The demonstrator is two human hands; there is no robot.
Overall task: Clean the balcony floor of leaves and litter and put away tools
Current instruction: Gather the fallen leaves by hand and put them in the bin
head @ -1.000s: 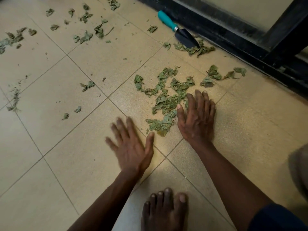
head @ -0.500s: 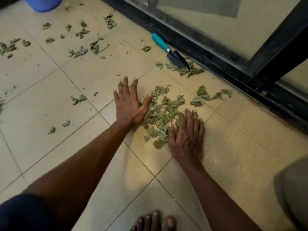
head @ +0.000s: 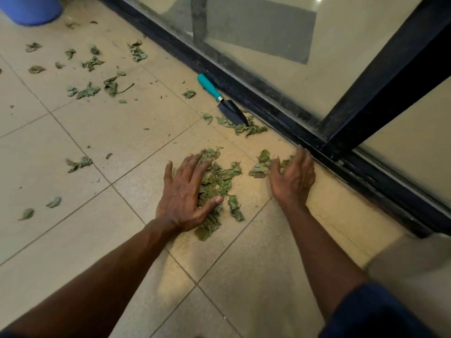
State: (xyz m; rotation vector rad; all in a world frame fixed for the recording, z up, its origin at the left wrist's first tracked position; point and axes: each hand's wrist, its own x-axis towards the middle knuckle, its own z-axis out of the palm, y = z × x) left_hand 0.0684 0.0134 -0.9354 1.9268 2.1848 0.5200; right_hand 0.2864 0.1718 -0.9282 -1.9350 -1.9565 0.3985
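Leaves lie under your left hand and beside your right hand, both grips wide, holding nothing; careless sweeping could push bits into the door track.

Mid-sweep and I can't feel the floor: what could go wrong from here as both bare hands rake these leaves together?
1. The right hand rakes beside the black sliding-door track; crumpled green leaves could slip into its groove.
2. The teal-handled trowel with a pointed black blade lies among leaves ahead; a blind sweep might strike its tip.
3. The left hand covers only the central pile; scattered leaves farther left may be missed.
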